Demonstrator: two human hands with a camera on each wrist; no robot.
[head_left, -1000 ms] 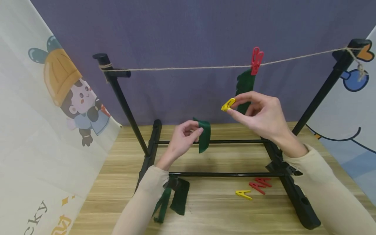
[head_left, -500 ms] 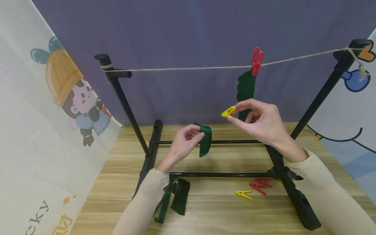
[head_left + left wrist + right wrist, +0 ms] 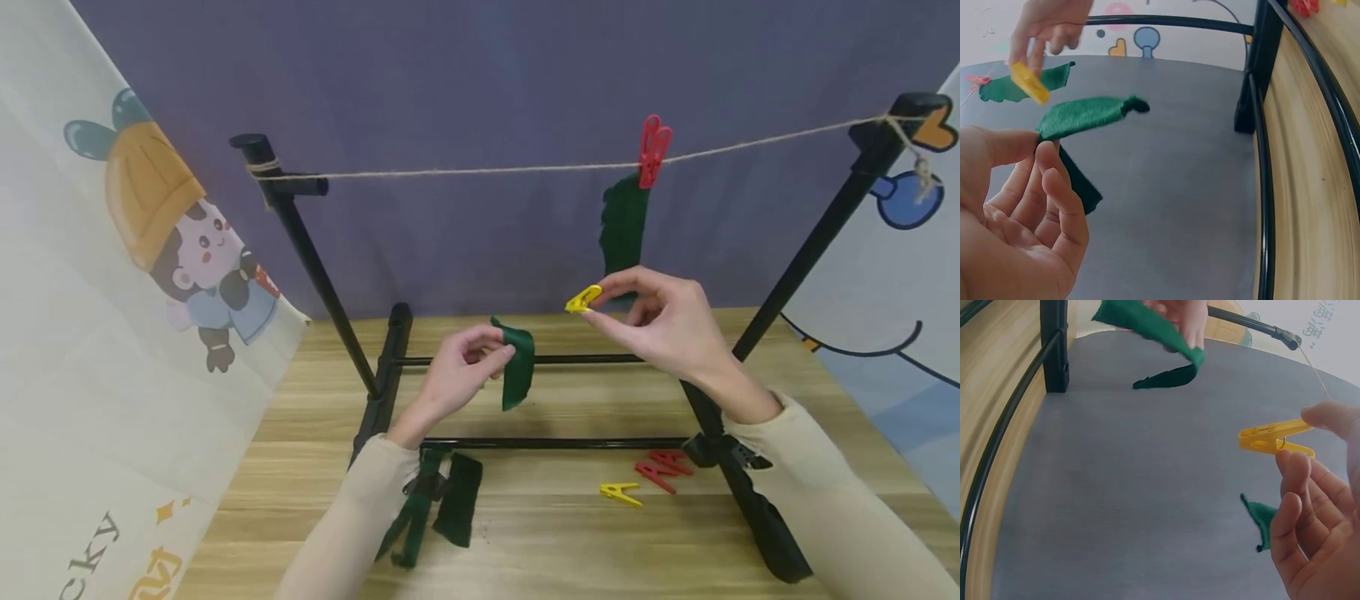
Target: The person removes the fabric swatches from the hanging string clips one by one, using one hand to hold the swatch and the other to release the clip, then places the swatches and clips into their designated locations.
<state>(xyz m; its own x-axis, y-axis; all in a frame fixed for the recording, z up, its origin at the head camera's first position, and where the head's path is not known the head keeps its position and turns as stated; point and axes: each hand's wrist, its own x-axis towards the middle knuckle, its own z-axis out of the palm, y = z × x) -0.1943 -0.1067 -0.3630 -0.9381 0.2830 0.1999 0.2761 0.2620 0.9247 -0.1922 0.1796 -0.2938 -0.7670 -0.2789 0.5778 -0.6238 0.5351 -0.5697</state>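
My left hand (image 3: 467,367) pinches a strip of dark green cloth (image 3: 519,368) between thumb and fingers; the strip folds over and its end hangs down. To the right and slightly higher, my right hand (image 3: 663,321) holds a yellow clothespin (image 3: 583,299) by its handle end, and in the right wrist view the clothespin's (image 3: 1266,439) nose points away from the fingers. The cloth and clothespin are apart. Behind the right hand, another green cloth strip (image 3: 624,225) hangs from the twine (image 3: 465,171), held by a red clothespin (image 3: 655,152); its lower end is partly hidden.
A black frame (image 3: 315,267) carries the twine between two posts. On the wooden table (image 3: 547,550) lie several green strips (image 3: 459,500), partly behind the left sleeve, plus a yellow clothespin (image 3: 620,493) and two red clothespins (image 3: 656,477) near the frame's right foot.
Both hands have sunk lower, the right more than the left, still holding the yellow clothespin and the green cloth. The view has shifted slightly.
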